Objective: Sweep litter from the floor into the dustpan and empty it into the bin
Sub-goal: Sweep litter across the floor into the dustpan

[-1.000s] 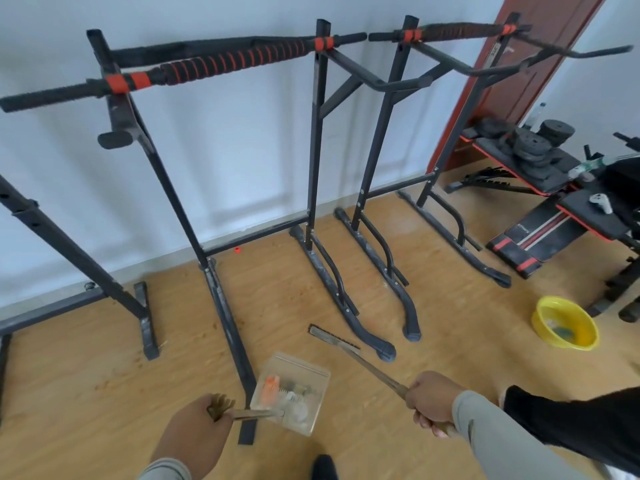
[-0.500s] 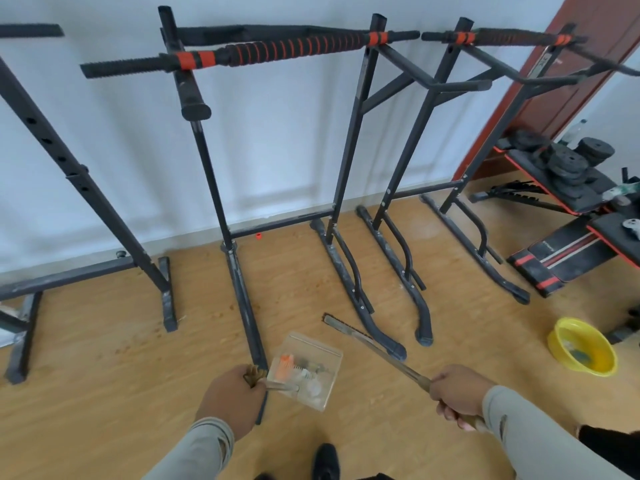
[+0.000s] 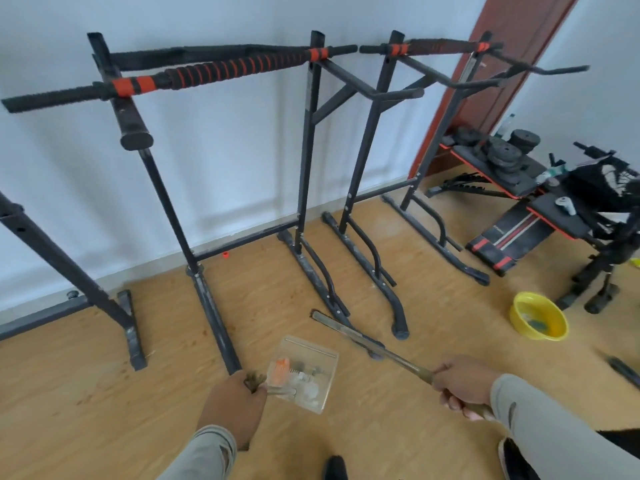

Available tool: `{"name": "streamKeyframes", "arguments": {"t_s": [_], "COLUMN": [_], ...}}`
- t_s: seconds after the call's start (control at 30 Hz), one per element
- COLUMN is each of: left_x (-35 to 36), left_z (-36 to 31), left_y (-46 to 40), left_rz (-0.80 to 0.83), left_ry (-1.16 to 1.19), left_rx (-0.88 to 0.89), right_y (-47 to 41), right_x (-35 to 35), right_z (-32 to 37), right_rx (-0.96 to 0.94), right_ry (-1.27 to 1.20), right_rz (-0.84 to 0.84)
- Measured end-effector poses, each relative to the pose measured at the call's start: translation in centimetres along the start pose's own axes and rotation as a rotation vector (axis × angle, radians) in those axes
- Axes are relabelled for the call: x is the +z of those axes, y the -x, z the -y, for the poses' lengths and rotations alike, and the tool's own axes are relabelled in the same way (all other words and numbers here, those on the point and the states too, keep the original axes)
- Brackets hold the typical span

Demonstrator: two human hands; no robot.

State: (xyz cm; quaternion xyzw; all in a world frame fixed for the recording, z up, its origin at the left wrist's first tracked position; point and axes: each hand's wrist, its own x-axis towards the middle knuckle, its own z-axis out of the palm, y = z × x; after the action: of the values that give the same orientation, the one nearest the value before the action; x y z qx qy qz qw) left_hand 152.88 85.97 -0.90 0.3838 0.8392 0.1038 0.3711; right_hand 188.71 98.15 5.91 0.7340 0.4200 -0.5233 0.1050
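Note:
My left hand (image 3: 235, 407) grips the handle of a clear plastic dustpan (image 3: 325, 358), held above the wooden floor. Inside the dustpan lie an orange piece of litter (image 3: 280, 368) and some pale scraps. My right hand (image 3: 464, 382) grips the handle of a long thin brush (image 3: 349, 332), whose head points away to the upper left, near the foot of a pull-up frame. A yellow bowl-shaped bin (image 3: 550, 332) sits on the floor to the right, with a few items in it.
Black pull-up frames (image 3: 308, 150) with red-banded grips stand along the white wall. A weight bench (image 3: 519, 230) with stacked plates is at the right. A small red cap (image 3: 225, 255) lies by the skirting. My shoe tip (image 3: 336, 467) shows at the bottom.
The view has swung right again, bringing the bench and yellow bin further into the frame. Both hands keep their hold; dustpan and brush stay in much the same pose.

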Motion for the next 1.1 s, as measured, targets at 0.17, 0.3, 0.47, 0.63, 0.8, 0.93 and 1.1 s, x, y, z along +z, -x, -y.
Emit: {"name": "streamKeyframes", "arguments": {"t_s": [0.17, 0.3, 0.47, 0.63, 0.8, 0.93, 1.1], "left_x": [1.6, 4.1, 9.2, 15.5, 20.6, 23.3, 26.3], "left_z": [-4.7, -9.6, -17.5, -28.0, -37.9, -44.6, -52.3], "left_y": [-0.6, -0.9, -1.2, -1.1, -1.5, -3.0, -7.2], "left_rz": [0.052, 0.100, 0.095, 0.052, 0.055, 0.031, 0.011], "left_ry": [-0.016, -0.063, -0.079, -0.010, 0.110, 0.122, 0.136], "left_rx": [0.051, 0.115, 0.166, 0.152, 0.114, 0.089, 0.088], "right_y": [0.4, -0.5, -3.8, -7.4, -10.3, -13.3, -19.0], "right_x": [-5.6, -11.1, -19.2, -29.3, -38.5, -44.1, -50.3], "right_z": [-3.7, -7.1, -10.1, -10.9, -9.8, -8.2, -4.6], "right_rx": [0.032, 0.041, 0.070, 0.068, 0.035, 0.036, 0.060], "right_ry": [-0.060, -0.079, -0.116, -0.100, -0.019, -0.041, -0.029], "right_rz": [-0.020, -0.044, -0.073, -0.091, -0.153, -0.177, -0.171]}}
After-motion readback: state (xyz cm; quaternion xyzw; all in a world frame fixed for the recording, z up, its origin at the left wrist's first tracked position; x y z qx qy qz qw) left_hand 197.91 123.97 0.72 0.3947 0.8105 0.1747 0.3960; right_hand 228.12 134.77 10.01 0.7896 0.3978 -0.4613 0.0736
